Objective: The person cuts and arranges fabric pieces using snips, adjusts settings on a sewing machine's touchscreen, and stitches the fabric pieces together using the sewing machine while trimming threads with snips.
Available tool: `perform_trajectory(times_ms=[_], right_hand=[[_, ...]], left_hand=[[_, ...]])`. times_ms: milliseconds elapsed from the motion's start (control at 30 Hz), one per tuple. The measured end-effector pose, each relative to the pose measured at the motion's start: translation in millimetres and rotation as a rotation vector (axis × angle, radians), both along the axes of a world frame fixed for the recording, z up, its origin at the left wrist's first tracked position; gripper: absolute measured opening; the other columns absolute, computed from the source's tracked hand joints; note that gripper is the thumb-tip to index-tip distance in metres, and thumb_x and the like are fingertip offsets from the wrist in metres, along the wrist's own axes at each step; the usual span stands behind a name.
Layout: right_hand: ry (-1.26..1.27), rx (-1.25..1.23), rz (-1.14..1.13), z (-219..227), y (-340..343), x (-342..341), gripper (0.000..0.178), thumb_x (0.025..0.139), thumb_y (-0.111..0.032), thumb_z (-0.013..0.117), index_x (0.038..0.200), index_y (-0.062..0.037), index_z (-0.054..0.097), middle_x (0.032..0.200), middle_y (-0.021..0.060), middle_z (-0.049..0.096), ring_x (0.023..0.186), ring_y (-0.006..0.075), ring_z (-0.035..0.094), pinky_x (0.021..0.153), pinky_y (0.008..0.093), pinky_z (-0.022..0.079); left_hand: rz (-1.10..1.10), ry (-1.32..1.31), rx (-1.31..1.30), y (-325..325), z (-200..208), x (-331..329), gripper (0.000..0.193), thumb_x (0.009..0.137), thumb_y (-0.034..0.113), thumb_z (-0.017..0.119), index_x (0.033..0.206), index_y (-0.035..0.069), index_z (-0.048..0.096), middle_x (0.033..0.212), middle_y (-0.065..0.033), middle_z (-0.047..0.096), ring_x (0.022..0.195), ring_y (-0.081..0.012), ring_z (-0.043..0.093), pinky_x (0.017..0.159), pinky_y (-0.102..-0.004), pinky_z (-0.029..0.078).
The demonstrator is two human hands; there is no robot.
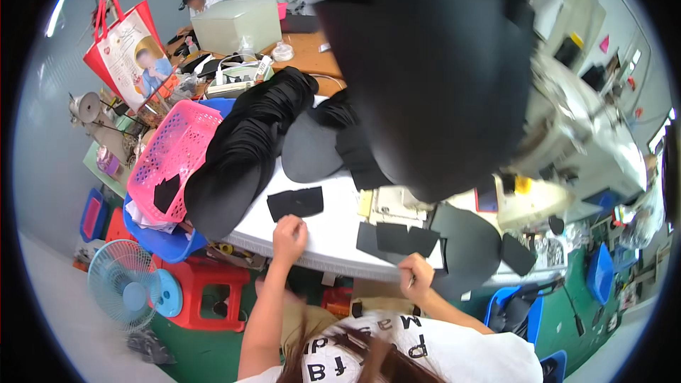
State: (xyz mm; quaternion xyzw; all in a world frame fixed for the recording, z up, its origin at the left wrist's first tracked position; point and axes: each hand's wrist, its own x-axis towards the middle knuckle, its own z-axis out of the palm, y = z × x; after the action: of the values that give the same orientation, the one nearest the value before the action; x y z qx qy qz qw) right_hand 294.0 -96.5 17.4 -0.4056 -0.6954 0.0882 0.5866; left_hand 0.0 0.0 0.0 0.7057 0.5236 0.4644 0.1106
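My left hand (289, 240) is at the front edge of the white table, fingers curled together against the near edge of a small black fabric piece (296, 203). My right hand (416, 275) is closed in a fist below another black piece (408, 240) with a notched outline. Something small and dark shows at its fingers, too small to name. Beside that hand lies a large rounded dark grey panel (468, 245). A big blurred black shape (440, 78) hangs close in front and hides much of the table's far right.
Left of the hands stands a long stack of rounded black panels (237, 163), beside a pink basket (174, 149). A sewing machine (397, 202) sits at the table's middle. Below left are a red stool (206, 291) and a fan (126, 287). A person (198, 1) sits at the back.
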Motion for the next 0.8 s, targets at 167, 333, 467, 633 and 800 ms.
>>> perform_trajectory(times_ms=[167, 333, 467, 633, 800], right_hand=[[-0.141, 0.007, -0.328, 6.1, -70.7, 115.2, 0.015, 0.064, 0.009, 0.050, 0.073, -0.0019, 0.055, 0.066, 0.0130, 0.055, 0.057, 0.0283, 0.056, 0.050, 0.0335, 0.044], [-0.124, 0.052, -0.498, -25.2, -80.6, 171.1, 0.011, 0.071, 0.008, 0.049, 0.077, 0.0008, 0.056, 0.068, 0.0136, 0.056, 0.059, 0.0291, 0.057, 0.052, 0.0336, 0.046], [-0.193, 0.136, -0.565, -34.9, -74.2, 174.7, 0.013, 0.068, 0.009, 0.049, 0.076, 0.0011, 0.055, 0.067, 0.0142, 0.055, 0.058, 0.0299, 0.057, 0.052, 0.0338, 0.046], [-0.203, 0.167, -0.579, -38.9, -71.8, 173.0, 0.016, 0.063, 0.010, 0.049, 0.075, 0.0009, 0.055, 0.066, 0.0142, 0.055, 0.056, 0.0301, 0.056, 0.051, 0.0341, 0.046], [-0.230, 0.231, -0.585, -37.9, -72.8, 171.1, 0.017, 0.064, 0.010, 0.050, 0.076, 0.0003, 0.056, 0.067, 0.0143, 0.055, 0.057, 0.0305, 0.056, 0.052, 0.0349, 0.046]], left_hand=[[0.083, 0.056, 0.017, -39.3, 1.4, 28.5, 0.005, 0.074, 0.000, 0.057, 0.070, 0.001, 0.054, 0.063, -0.0122, 0.050, 0.060, -0.0282, 0.051, 0.055, -0.0369, 0.040], [0.105, 0.187, 0.045, -24.5, -0.4, 28.9, 0.011, 0.075, 0.003, 0.059, 0.068, 0.002, 0.050, 0.061, -0.0110, 0.048, 0.059, -0.0287, 0.050, 0.054, -0.0387, 0.039], [0.146, 0.245, 0.051, -28.8, 2.6, 34.4, 0.011, 0.075, 0.004, 0.060, 0.069, 0.003, 0.050, 0.061, -0.0109, 0.048, 0.058, -0.0283, 0.050, 0.054, -0.0392, 0.039], [0.175, 0.274, 0.052, -30.7, 0.4, 31.9, 0.012, 0.075, 0.005, 0.061, 0.071, 0.004, 0.050, 0.061, -0.0101, 0.048, 0.060, -0.0270, 0.051, 0.056, -0.0393, 0.039], [0.182, 0.267, 0.080, -27.4, 0.5, 29.5, 0.013, 0.075, 0.007, 0.062, 0.071, 0.004, 0.050, 0.064, -0.0099, 0.048, 0.061, -0.0270, 0.051, 0.057, -0.0395, 0.040]])
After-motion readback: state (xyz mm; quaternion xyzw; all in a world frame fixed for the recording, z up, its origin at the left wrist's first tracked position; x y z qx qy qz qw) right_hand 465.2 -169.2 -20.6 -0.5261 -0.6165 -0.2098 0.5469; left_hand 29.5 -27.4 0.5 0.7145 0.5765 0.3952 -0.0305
